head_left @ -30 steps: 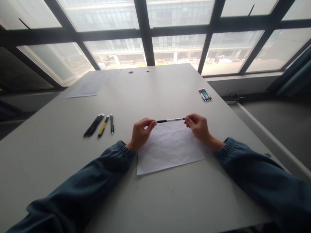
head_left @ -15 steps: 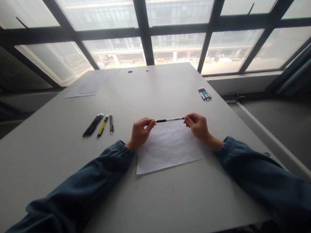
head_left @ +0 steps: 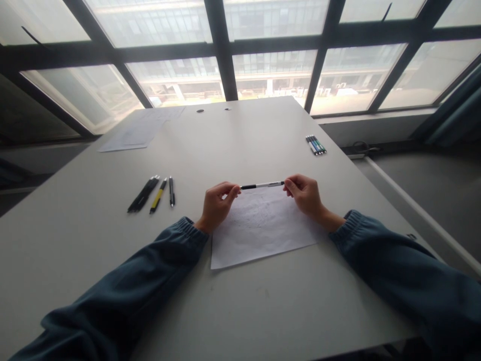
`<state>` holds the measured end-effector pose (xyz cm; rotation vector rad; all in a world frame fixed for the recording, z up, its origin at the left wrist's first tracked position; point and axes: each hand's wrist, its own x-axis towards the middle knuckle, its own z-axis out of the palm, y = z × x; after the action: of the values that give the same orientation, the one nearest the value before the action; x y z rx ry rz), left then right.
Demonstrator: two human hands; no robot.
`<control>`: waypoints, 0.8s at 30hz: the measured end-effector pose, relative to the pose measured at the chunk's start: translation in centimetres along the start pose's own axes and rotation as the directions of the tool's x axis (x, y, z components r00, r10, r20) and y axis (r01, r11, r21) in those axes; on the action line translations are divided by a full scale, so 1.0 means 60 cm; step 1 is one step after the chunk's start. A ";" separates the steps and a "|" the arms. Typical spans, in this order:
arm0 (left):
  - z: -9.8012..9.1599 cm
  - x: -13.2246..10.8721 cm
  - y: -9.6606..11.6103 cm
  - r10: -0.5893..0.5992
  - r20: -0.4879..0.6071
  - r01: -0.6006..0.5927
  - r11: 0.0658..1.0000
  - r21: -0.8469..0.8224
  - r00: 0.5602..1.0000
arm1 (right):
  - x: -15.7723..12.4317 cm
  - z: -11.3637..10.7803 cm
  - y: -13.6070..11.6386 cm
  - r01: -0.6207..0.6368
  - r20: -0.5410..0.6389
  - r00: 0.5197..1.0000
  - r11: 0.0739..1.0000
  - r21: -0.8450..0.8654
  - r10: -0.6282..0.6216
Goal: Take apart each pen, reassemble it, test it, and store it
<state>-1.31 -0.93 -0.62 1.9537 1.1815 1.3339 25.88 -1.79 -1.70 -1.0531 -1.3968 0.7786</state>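
Held pen: level between both hands, 12 o'clock edge of paper
Left hand: fingertips pinching its 9 o'clock end
Right hand: fingertips pinching its 3 o'clock end
Yellow pen: 9 o'clock of left hand
Pen row: 2 o'clock
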 end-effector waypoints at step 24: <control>0.001 -0.001 -0.003 -0.020 0.005 0.020 1.000 -0.011 1.000 | -0.001 -0.002 0.004 0.018 0.026 1.000 1.000 -0.015 -0.017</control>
<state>-1.35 -0.88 -0.80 1.9313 1.1858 1.3222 26.04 -1.76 -1.90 -1.0450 -1.4341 0.7718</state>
